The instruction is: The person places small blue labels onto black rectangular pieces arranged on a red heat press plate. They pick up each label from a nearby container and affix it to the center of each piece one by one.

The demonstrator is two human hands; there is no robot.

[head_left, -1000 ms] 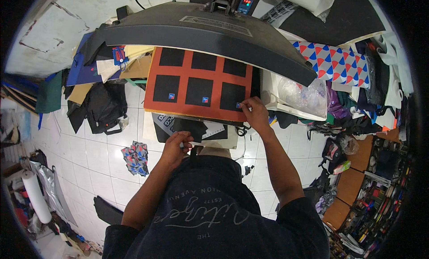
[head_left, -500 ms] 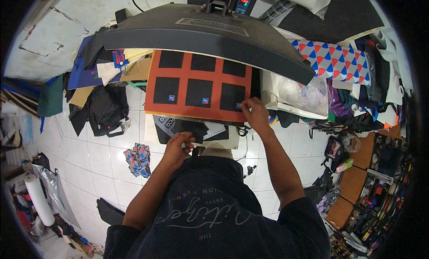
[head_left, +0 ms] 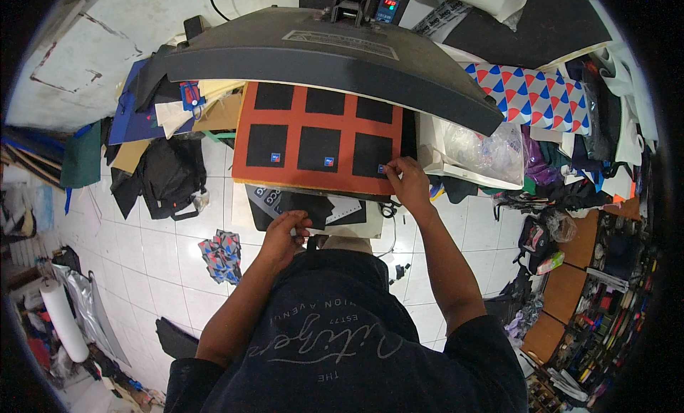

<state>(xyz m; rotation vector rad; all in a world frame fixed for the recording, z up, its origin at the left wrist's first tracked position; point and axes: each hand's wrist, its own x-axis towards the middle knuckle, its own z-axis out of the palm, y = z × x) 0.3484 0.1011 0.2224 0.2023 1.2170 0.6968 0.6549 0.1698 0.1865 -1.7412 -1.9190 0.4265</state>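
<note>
My right hand (head_left: pixel 407 182) is at the near right corner of an orange-red press bed (head_left: pixel 322 179), thumb and fingertips pinched on a small blue label (head_left: pixel 382 169). That label lies at the lower right corner of a black fabric square (head_left: pixel 367 151). To its left, a middle square (head_left: pixel 317 138) and a left square (head_left: pixel 265 141) carry similar labels (head_left: pixel 328 161). A farther row of black squares sits partly under the raised press head (head_left: pixel 320 65). My left hand (head_left: pixel 286 229) hovers nearer my body, fingers curled closed; what they hold, if anything, is hidden.
Below the bed's front edge is a shelf with dark sheets (head_left: pixel 305 205) and scissors (head_left: pixel 387 209). A black bag (head_left: pixel 171 176) and a pile of patterned pieces (head_left: pixel 221 256) lie on the tiled floor. Right of the bed stands a white box holding clear plastic (head_left: pixel 484 153).
Almost nothing differs. The picture has shifted very slightly; my right hand stays at the label and my left hand remains curled in about the same place.
</note>
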